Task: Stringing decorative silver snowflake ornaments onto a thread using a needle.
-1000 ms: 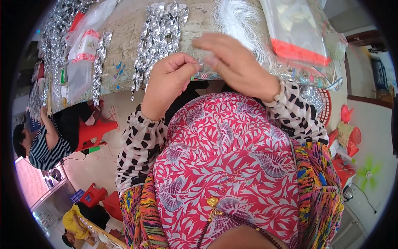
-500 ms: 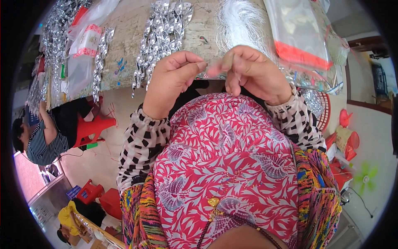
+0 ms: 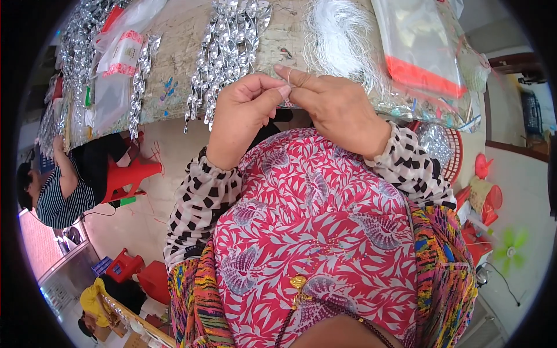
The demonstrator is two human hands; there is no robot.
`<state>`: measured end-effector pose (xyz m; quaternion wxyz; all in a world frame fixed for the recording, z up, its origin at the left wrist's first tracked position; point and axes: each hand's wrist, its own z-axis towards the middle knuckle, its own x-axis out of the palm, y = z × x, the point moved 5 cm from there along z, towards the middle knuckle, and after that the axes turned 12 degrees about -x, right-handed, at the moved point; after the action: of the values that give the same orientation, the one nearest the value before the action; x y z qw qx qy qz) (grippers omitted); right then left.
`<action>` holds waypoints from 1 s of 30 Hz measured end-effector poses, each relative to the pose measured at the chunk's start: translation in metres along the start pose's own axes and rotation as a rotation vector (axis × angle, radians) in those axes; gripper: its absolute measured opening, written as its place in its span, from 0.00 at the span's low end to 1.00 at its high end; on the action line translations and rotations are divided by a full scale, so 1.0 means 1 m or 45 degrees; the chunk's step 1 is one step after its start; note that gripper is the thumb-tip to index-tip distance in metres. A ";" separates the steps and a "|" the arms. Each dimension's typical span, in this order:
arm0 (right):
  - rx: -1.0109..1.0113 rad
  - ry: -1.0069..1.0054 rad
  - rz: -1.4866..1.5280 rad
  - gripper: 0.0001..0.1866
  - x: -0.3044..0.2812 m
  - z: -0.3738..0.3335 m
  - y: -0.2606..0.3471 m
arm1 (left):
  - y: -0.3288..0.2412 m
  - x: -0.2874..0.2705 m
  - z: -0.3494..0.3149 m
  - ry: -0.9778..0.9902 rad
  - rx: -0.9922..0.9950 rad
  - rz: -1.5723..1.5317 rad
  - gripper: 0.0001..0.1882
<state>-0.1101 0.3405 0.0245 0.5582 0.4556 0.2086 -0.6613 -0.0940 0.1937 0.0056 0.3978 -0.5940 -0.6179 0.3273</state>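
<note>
My left hand [image 3: 243,113] is closed, with thumb and forefinger pinched together at the table's near edge. From that pinch a thin white thread [image 3: 289,74] runs up around the fingers of my right hand [image 3: 342,107], whose fingers are bent together and touch the left fingertips. The right palm is turned away, so its inner fingers are hidden. Beyond my hands lies a loose bundle of white threads [image 3: 339,40]. Twisted silver foil strips [image 3: 229,46] hang over the table edge beyond my left hand.
Clear plastic bags with a red band [image 3: 423,72] lie at the right of the worn table [image 3: 174,46]. More silver strips [image 3: 78,52] and a bag pile [image 3: 113,93] lie left. A red basket [image 3: 455,153] stands right. Two people [image 3: 64,188] work on the left.
My right hand has swung over, its back now turned up, and its fingers have come against the left fingertips. The thread now shows around the right fingers. My left hand has barely moved.
</note>
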 end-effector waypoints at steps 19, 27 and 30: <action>0.270 0.148 0.589 0.19 -0.014 0.005 -0.002 | 0.011 -0.009 0.002 0.368 -0.208 -0.205 0.04; 0.342 0.210 0.454 0.20 -0.019 0.009 -0.012 | 0.011 -0.006 -0.003 0.402 -0.226 -0.204 0.04; 0.185 0.248 0.353 0.19 -0.020 0.014 -0.006 | 0.011 -0.005 -0.003 0.379 -0.241 -0.207 0.04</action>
<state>-0.1220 0.3422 0.0463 0.5869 0.5811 0.1485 -0.5440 -0.0858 0.1894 -0.0033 0.4525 -0.6185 -0.6263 0.1431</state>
